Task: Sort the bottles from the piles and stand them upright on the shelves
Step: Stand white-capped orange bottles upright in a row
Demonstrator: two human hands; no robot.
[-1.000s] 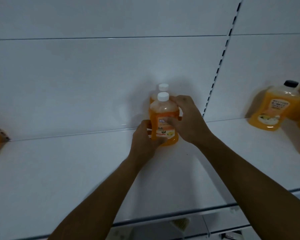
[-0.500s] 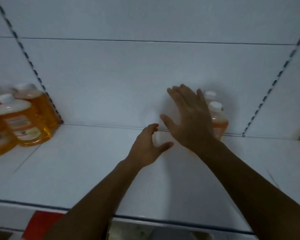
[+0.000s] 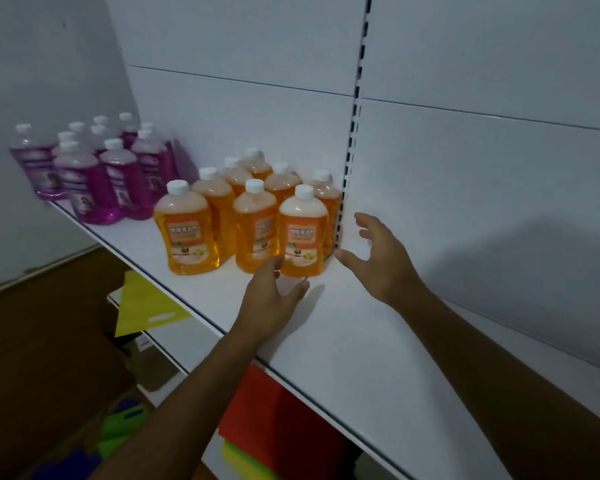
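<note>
A: What's showing on the shelf (image 3: 343, 317) rn?

B: Two groups of bottles, all standing upright. Orange bottles (image 3: 257, 216) w/ white caps are sitting in a tight cluster just left of the slotted upright (image 3: 352, 133). Purple bottles (image 3: 94, 168) are standing further left, near the wall end.

A: And the hands?

B: Both are hovering over the shelf, holding nothing. Left hand (image 3: 274, 299) is reaching in w/ fingers relaxed and spread, fingertips right at the base of the front-right orange bottle (image 3: 302, 233). Can't tell if they're actually touching it.

A: Right one?

B: Right hand (image 3: 381, 258) is hanging open just right of that same bottle, fingers loosely curved, thumb pointing toward the bottle's base. There's a gap showing btwn palm and bottle.

A: Labels facing out?

B: Front row, yes: orange labels w/ print, too small to read.

A: Anything below?

B: Lower shelf is showing a yellow bag (image 3: 146, 303) at left. Red (image 3: 274, 417) and green (image 3: 125, 424) items are sitting under the shelf edge; can't tell what they are, it's dim down there.
</note>
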